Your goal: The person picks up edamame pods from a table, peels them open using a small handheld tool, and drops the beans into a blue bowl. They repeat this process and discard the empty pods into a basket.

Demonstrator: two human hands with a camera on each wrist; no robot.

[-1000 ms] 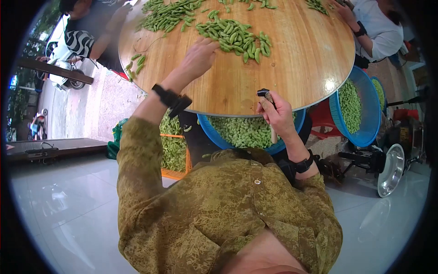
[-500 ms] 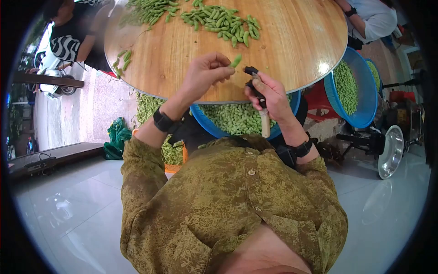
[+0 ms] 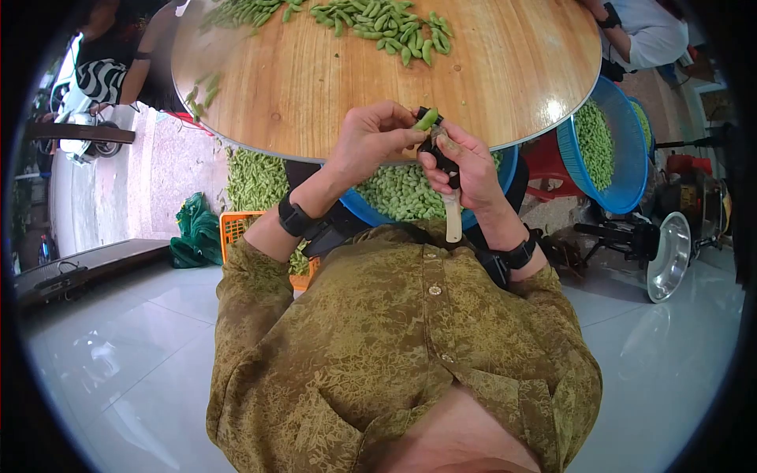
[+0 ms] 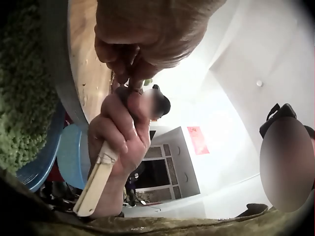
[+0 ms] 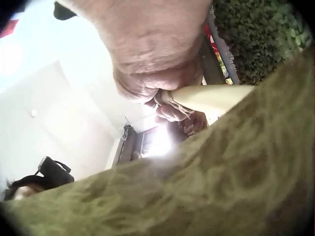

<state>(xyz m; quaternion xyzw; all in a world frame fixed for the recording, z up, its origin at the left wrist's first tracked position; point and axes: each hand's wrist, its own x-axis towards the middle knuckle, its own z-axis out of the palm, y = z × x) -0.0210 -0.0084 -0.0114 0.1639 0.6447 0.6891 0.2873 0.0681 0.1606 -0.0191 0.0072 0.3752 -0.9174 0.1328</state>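
Observation:
My left hand (image 3: 374, 138) pinches a green soybean pod (image 3: 427, 119) between thumb and fingers, just over the table's near edge. The pod lies right at the dark upper end of a hand tool (image 3: 453, 219), which my right hand (image 3: 473, 167) grips. The tool has a pale, flat handle; in the left wrist view, string (image 4: 107, 156) is bound round it. Fingers hide its working end, so I cannot tell its kind. Below both hands, a blue basin (image 3: 509, 169) holds shelled green beans (image 3: 402, 191).
More pods (image 3: 394, 27) lie heaped on the round wooden table (image 3: 520, 71). At right stands another blue basin (image 3: 627, 185) of beans, with a metal bowl (image 3: 670, 256) nearby. An orange crate (image 3: 233, 226) and green bag (image 3: 197, 232) are at left. Other people sit at the table's far sides.
My left hand has come back from the pod heap with one pod and carried it right, to the tool's dark end. My right hand stays near the table edge, still gripping the tool.

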